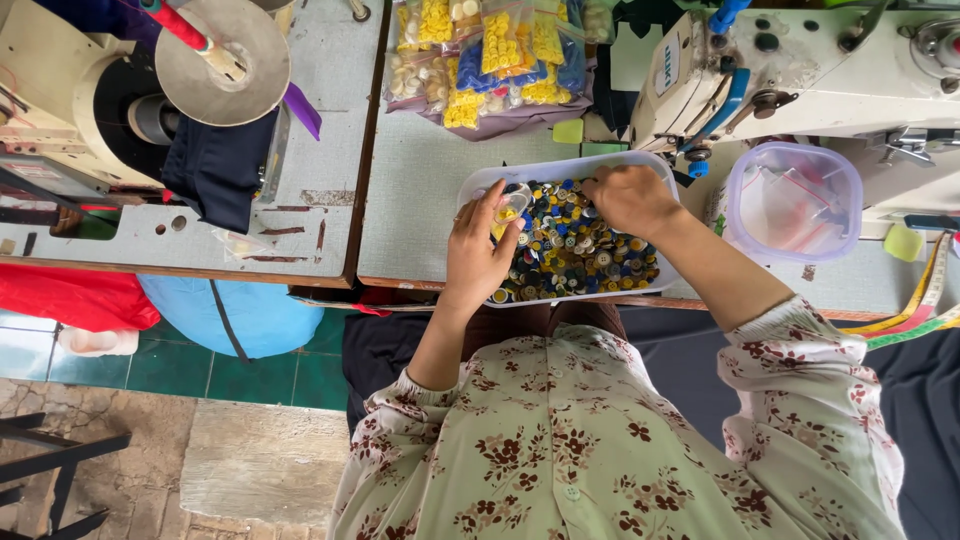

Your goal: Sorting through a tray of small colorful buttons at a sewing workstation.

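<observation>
Buttons fill the tray on the table, between bagged buttons behind and the person.

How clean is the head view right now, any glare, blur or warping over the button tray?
Head view: soft even daylight, no glare on the button tray; buttons sharp; left hand and right hand crisp, faint shadows; table edges bow slightly toward the corners.

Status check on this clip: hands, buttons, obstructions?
Left hand holding small clear bag over button tray. Right hand digging in mixed buttons. Nothing in the way.
</observation>
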